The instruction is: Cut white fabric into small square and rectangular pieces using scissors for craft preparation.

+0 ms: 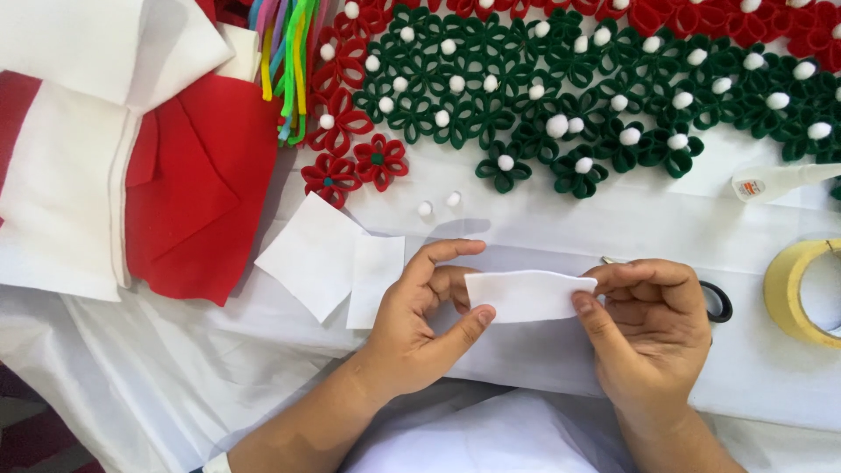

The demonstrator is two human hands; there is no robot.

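Right now, in the head view, both hands hold one small white felt strip between them, just above the near edge of the desk. The left hand pinches the strip's left end, thumb under and forefinger curled over; the right hand grips the right end between thumb and fingers. The strip bows slightly (it looks soft and limp), so it is lifted off the white cloth rather than lying flat.

Black scissor handles poke out from behind the right hand; whether that hand also touches them I cannot tell. Two white felt squares lie just left of the left hand. Two loose white pompoms sit beyond the hands, toward the middle of the desk. Along the far edge spreads a mat of green felt flowers with white centres, red flowers at its left. Folded red and white felt fills the far left corner, with coloured pipe cleaners beside it. A glue bottle and a tape roll rest at the right edge.

The step in hand looks like shaping or folding the strip; a neat fold would call for bringing both ends together evenly while keeping the pinch firm.
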